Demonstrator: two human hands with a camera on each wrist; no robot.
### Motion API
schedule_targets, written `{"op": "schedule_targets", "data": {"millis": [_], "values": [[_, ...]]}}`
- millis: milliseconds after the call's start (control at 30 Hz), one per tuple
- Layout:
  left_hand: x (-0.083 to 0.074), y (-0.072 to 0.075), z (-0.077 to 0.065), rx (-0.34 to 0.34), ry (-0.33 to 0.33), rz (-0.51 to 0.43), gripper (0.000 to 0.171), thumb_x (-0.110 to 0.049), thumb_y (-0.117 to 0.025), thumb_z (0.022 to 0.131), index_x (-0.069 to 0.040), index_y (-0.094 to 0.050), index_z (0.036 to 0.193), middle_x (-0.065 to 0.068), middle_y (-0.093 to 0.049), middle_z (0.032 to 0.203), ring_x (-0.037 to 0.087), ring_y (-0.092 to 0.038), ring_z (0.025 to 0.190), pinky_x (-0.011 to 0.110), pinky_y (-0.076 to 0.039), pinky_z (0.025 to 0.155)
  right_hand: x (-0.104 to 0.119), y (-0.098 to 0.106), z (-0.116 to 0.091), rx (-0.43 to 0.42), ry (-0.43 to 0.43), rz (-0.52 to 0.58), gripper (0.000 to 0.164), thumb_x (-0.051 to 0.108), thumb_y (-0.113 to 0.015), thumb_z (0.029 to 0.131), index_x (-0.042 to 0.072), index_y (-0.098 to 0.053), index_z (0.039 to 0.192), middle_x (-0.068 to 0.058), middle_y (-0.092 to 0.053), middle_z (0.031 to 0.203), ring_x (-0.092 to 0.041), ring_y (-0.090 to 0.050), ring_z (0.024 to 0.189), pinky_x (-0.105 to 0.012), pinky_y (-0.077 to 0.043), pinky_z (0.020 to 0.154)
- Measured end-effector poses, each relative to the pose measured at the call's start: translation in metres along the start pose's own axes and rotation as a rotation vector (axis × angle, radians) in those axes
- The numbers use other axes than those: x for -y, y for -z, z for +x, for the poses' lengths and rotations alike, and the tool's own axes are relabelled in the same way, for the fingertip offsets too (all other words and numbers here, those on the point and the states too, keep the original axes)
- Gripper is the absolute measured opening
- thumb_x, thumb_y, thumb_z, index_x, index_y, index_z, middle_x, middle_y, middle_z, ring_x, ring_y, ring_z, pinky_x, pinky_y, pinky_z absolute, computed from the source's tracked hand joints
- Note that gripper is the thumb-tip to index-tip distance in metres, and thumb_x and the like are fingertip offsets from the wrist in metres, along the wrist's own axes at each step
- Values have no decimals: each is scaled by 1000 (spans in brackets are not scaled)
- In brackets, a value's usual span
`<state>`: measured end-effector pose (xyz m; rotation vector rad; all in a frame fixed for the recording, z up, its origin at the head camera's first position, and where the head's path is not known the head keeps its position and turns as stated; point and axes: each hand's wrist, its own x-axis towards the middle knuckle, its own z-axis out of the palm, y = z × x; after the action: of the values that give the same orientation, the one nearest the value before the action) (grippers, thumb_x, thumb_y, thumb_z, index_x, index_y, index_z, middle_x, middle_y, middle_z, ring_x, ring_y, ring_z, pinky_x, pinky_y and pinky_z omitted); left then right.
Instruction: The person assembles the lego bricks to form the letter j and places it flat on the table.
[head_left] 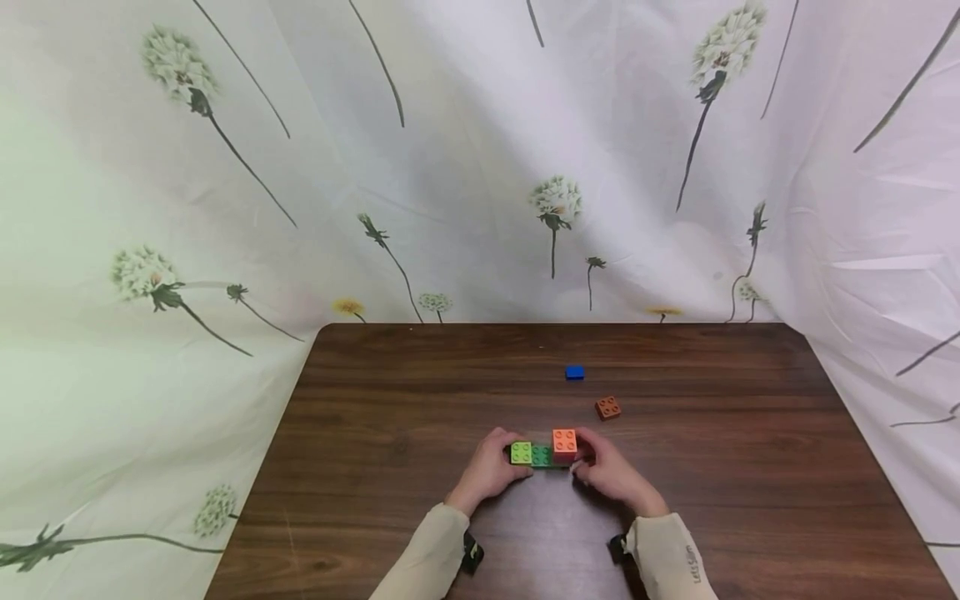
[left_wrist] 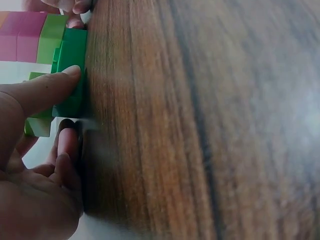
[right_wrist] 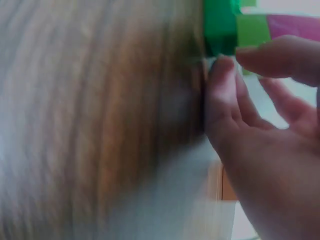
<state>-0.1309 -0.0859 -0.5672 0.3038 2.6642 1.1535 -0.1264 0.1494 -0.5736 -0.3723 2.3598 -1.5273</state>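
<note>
A dark green toy building brick (head_left: 542, 457) lies on the table, with a lime brick (head_left: 521, 453) on its left end. On its right end rises a stack: a lime brick (left_wrist: 52, 39) at the bottom, pink bricks (left_wrist: 31, 37) above, and an orange brick (head_left: 564, 439) on top. My left hand (head_left: 491, 468) grips the left end, its thumb (left_wrist: 60, 85) lying along the side of the dark green brick. At the right end, my right hand (head_left: 611, 473) holds the stack low down between thumb and fingers. Part of its grip is hidden behind the bricks.
Beyond the bricks, a brown brick (head_left: 608, 407) lies on the wooden table (head_left: 375, 417), and a small blue brick (head_left: 574, 372) lies farther back. A white curtain (head_left: 465, 167) with a dandelion print hangs behind the table and along its sides.
</note>
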Motion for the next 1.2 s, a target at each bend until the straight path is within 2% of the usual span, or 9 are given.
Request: {"op": "schedule_targets", "data": {"millis": [133, 300, 433, 533, 633, 733, 833, 933, 1200], "values": [[1, 0, -1, 4, -6, 4, 38, -19, -84, 74, -12, -68, 107, 0, -57, 96, 12, -53, 86, 32, -46, 79, -2, 14, -5, -14, -50, 94, 48, -11, -54, 83, 0, -51, 130, -23, -58, 124, -26, -61, 99, -27, -50, 72], [2, -1, -2, 15, -5, 6, 34, -20, -82, 77, -15, -65, 106, -1, -54, 98, 11, -52, 87, 32, -45, 79, -6, 28, -6, -209, -164, 135, 32, -2, -55, 91, 4, -58, 122, -21, -63, 119, -23, -65, 84, -31, -52, 66], [3, -1, -3, 20, 0, 2, 34, -19, -81, 77, -15, -64, 107, -1, -54, 100, 12, -52, 88, 34, -45, 80, -9, 33, -3, -392, -183, 130, 25, 3, -60, 91, 0, -61, 116, -22, -66, 108, -17, -62, 75, -29, -51, 62], [3, -1, -4, 24, 4, 0, 34, -19, -80, 78, -15, -64, 107, -1, -54, 100, 13, -52, 88, 34, -45, 80, -12, 35, 1, -507, -189, 122, 26, 3, -63, 89, -2, -61, 115, -24, -65, 106, -11, -57, 71, -25, -49, 59], [3, -1, -4, 24, 3, 2, 34, -20, -80, 78, -16, -64, 107, -1, -53, 99, 12, -52, 88, 32, -45, 79, -13, 36, 5, -575, -213, 91, 30, 5, -66, 88, -2, -59, 117, -24, -64, 111, -10, -54, 74, -21, -46, 60], [3, -1, -4, 20, -2, -1, 34, -19, -81, 78, -15, -64, 107, -1, -53, 99, 12, -51, 88, 32, -44, 79, -13, 37, 10, -577, -241, 29, 37, 9, -67, 87, -1, -56, 121, -23, -61, 117, -18, -55, 86, -25, -46, 72], [3, -2, -4, 22, 4, -1, 34, -19, -81, 78, -16, -64, 107, -1, -53, 99, 12, -51, 88, 32, -44, 79, -12, 38, 16, -532, -256, -47, 44, 13, -67, 88, -2, -51, 127, -24, -56, 123, -29, -54, 101, -37, -45, 87], [3, -2, -3, 23, 6, -2, 34, -19, -80, 78, -16, -64, 107, -1, -53, 100, 12, -52, 89, 33, -45, 80, -11, 40, 22, -482, -267, -91, 50, 15, -66, 88, -3, -48, 131, -25, -52, 127, -35, -51, 111, -48, -42, 96], [3, -4, -2, 22, 9, -8, 35, -18, -81, 78, -15, -64, 108, -1, -52, 100, 13, -52, 89, 33, -45, 80, -10, 40, 27, -452, -275, -162, 54, 17, -69, 86, -4, -47, 131, -27, -52, 128, -37, -48, 117, -53, -39, 99]]}}
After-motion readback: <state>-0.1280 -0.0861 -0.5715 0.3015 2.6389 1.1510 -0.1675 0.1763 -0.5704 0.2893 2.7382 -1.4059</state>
